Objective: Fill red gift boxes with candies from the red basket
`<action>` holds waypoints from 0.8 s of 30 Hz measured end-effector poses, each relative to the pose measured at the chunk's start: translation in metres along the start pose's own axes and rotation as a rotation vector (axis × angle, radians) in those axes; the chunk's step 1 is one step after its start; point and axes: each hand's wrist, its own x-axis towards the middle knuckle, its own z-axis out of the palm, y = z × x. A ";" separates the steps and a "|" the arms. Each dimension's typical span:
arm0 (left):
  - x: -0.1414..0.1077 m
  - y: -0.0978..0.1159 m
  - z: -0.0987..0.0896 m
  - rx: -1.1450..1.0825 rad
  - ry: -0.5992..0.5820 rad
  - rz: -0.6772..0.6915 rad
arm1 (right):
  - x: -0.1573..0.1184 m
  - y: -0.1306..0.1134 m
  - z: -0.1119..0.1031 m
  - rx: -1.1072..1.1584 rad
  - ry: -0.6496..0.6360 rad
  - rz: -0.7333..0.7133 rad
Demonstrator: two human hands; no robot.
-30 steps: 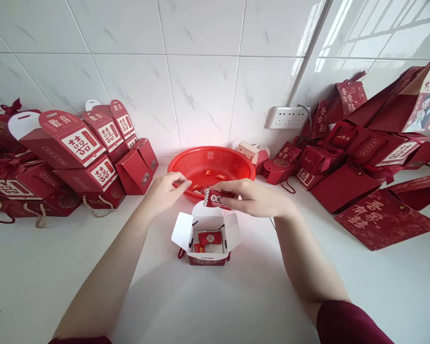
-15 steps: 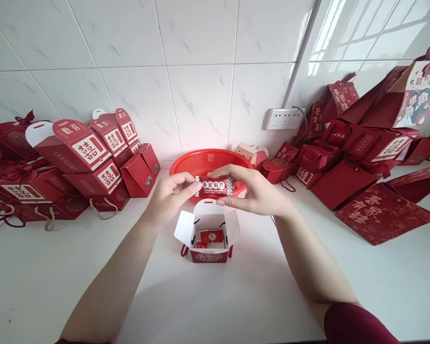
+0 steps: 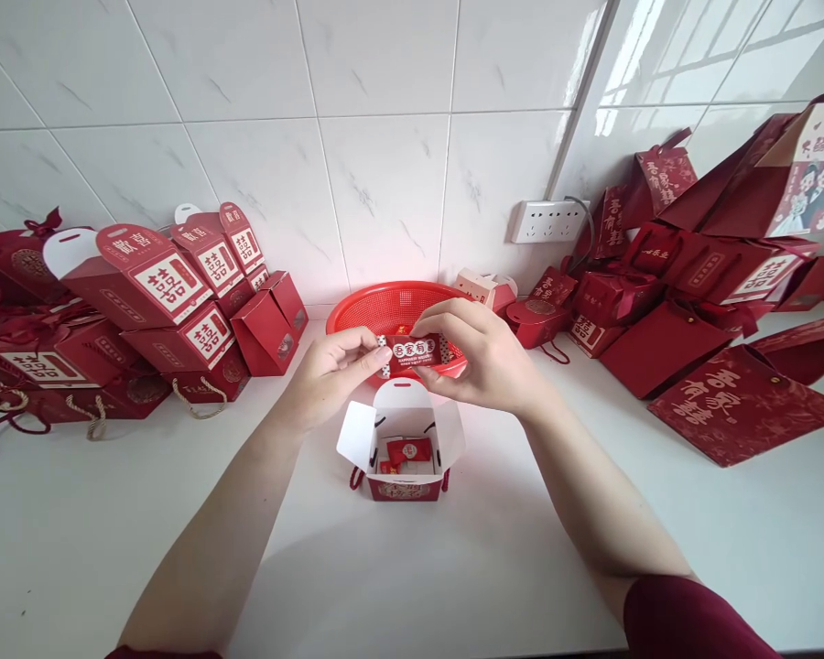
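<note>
Between both hands is a red wrapped packet with white lettering and patterned ends. My left hand pinches its left end between thumb and fingers. My right hand grips its right part, thumb below and fingers above. Just below the packet, an open red box with white inner flaps stands on the white table. Small red packets lie inside the box. Behind the hands sits a red mesh basket, its contents mostly hidden.
Red gift boxes are stacked at the left. More red boxes and bags pile up at the right. A white power strip is on the tiled wall, with a small cream box below.
My right hand has shifted inward along the packet, which now tilts slightly. My left hand keeps its pinch on the left end. The view has moved a little.
</note>
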 end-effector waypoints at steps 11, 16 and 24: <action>0.000 -0.004 0.000 -0.020 -0.064 -0.064 | 0.000 -0.001 -0.001 -0.071 -0.026 -0.053; -0.001 -0.005 0.002 -0.065 -0.140 -0.127 | 0.001 -0.005 0.001 -0.043 -0.076 -0.085; -0.001 -0.004 0.003 -0.035 -0.134 -0.142 | 0.000 -0.005 0.003 -0.064 -0.104 -0.132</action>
